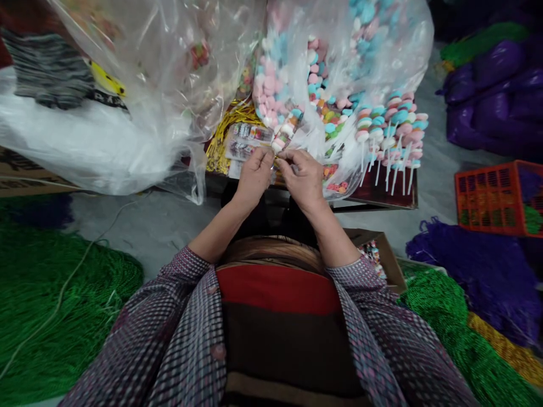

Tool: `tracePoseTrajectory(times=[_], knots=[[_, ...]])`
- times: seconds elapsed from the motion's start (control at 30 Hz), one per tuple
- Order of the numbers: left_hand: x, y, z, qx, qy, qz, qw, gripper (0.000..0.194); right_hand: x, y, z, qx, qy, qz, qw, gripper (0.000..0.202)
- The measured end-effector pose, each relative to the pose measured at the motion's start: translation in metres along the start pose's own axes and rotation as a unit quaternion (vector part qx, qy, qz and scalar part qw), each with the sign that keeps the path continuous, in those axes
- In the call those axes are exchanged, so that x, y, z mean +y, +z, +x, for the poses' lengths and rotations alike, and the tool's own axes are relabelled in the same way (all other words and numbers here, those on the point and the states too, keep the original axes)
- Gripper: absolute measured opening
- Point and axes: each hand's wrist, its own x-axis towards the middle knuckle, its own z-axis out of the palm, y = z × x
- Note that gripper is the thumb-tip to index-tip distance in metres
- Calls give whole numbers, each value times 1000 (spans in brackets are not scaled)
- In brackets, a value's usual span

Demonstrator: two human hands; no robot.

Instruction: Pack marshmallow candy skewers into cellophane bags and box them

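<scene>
My left hand (255, 176) and my right hand (303, 178) meet at the table's front edge, both with fingers pinched together. Between them is a wrapped candy skewer (281, 137) in clear film, pointing away from me. Its lower end is gathered at my fingertips, where a bit of gold twist tie (276, 159) shows; the fingers partly cover it. Printed clear wrappers (248, 141) lie just beyond my left hand. Beside them is a pile of gold twist ties (229, 127). Candy skewers on white sticks (396, 127) lie to the right, sticks towards me.
Large clear bags hold pink, white and blue candies (271, 85). A striped knit glove (46, 68) rests at the left. Below the table stands a cardboard box (392, 263) of wrapped candies. Green cord (63, 299), purple cord (475, 277) and an orange crate (487, 198) surround me.
</scene>
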Motion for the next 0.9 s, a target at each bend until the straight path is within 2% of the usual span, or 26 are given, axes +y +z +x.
tracePoseTrajectory(times=[0.17, 0.27, 0.33, 0.43, 0.53, 0.63, 0.7, 0.77, 0.83, 0.9], knots=[[13, 3, -5, -19, -42, -92, 995, 46, 2, 0, 2, -4, -19, -56, 998, 23], [14, 2, -6, -26, -24, -98, 995, 47, -3, -1, 3, 11, -11, -50, 999, 22], [13, 2, -8, -31, 7, -78, 996, 49, -9, -2, 5, 20, 20, -24, 999, 20], [12, 0, -9, -35, 67, -24, 997, 48, -22, -8, 9, 5, 124, 54, 991, 19], [12, -6, -7, -27, 145, 44, 988, 47, -33, -13, 11, -12, 216, 157, 964, 26], [14, -16, 0, 4, 247, 136, 959, 46, -43, -18, 10, -28, 249, 260, 933, 34], [17, -23, 7, 28, 312, 203, 928, 45, -47, -20, 10, -40, 250, 297, 921, 36], [24, -26, 13, 34, 342, 233, 910, 43, -50, -23, 12, -34, 233, 301, 924, 36], [38, -26, 17, 0, 327, 180, 928, 44, -51, -26, 15, -14, 198, 280, 939, 34], [56, -23, 17, -68, 276, 73, 956, 50, -51, -29, 19, 1, 154, 241, 958, 32]])
